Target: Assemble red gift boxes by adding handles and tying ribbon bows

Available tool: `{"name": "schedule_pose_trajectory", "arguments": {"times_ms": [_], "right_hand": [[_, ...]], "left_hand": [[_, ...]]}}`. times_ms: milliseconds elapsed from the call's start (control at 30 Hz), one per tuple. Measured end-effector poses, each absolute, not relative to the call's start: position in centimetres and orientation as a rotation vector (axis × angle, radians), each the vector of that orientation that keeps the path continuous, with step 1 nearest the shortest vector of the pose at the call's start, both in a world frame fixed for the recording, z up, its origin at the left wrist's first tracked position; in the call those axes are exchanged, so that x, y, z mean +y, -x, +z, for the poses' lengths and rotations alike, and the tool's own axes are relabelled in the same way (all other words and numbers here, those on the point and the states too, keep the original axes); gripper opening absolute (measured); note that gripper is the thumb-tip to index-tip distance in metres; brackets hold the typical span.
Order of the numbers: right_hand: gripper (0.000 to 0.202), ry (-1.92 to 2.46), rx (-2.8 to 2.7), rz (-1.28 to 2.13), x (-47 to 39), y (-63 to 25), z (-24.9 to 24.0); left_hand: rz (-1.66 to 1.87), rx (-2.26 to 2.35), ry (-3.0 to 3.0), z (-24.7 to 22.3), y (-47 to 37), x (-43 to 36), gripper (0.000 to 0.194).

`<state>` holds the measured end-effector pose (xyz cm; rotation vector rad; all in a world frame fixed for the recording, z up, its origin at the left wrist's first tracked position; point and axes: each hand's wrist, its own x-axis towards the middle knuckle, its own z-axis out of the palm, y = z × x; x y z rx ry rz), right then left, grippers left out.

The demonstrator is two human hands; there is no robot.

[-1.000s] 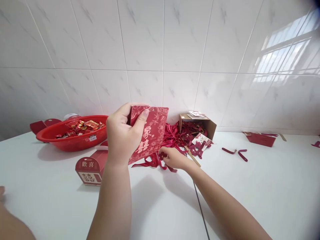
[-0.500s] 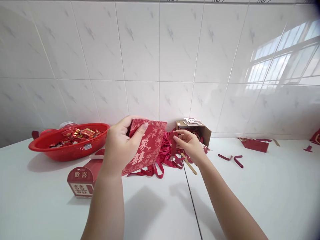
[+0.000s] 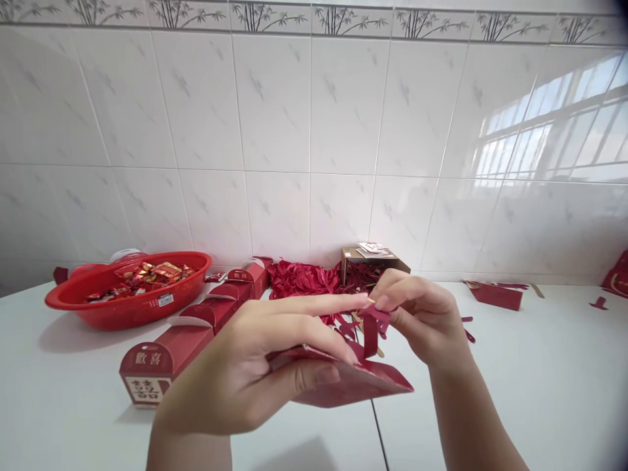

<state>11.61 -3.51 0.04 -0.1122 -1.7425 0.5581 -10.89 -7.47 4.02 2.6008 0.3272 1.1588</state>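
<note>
A folded red card piece (image 3: 343, 386) is gripped in my left hand (image 3: 265, 366), thumb below and fingers above, with the index finger stretched toward my right hand. My right hand (image 3: 417, 314) pinches a small dark red strip (image 3: 371, 333), which hangs down at the card's far edge. A bit of yellow shows between the fingertips of both hands. Behind them lies a heap of red ribbons (image 3: 304, 278), beside an open cardboard box (image 3: 351, 256) with white cards on top.
A red plastic basket (image 3: 118, 314) of wrapped sweets stands at the left. A row of red gift boxes (image 3: 184, 343) runs back toward the wall (image 3: 275, 222). A red card (image 3: 498, 296) and small strips lie at the right.
The card has come nearer and tilted from face-on to edge-on. My right hand has brought its strip up against the card and my left fingertip. The view has tilted up.
</note>
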Motion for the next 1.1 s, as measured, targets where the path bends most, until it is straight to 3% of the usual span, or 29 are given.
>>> {"name": "schedule_pose_trajectory", "arguments": {"times_ms": [433, 767, 1100], "right_hand": [[0.034, 0.059, -1.726, 0.010, -4.9, -11.5, 0.2], [0.043, 0.037, -1.758, -0.088, -5.1, -11.7, 0.2], [0.035, 0.104, -1.746, -0.184, -4.9, -11.4, 0.0]], "left_hand": [[1.104, 0.333, -2.549, 4.2, 10.4, -8.2, 0.017], [1.159, 0.325, -2.527, 4.4, 9.7, -8.3, 0.016], [1.149, 0.375, -2.465, 3.6, 9.6, -8.0, 0.018]]}}
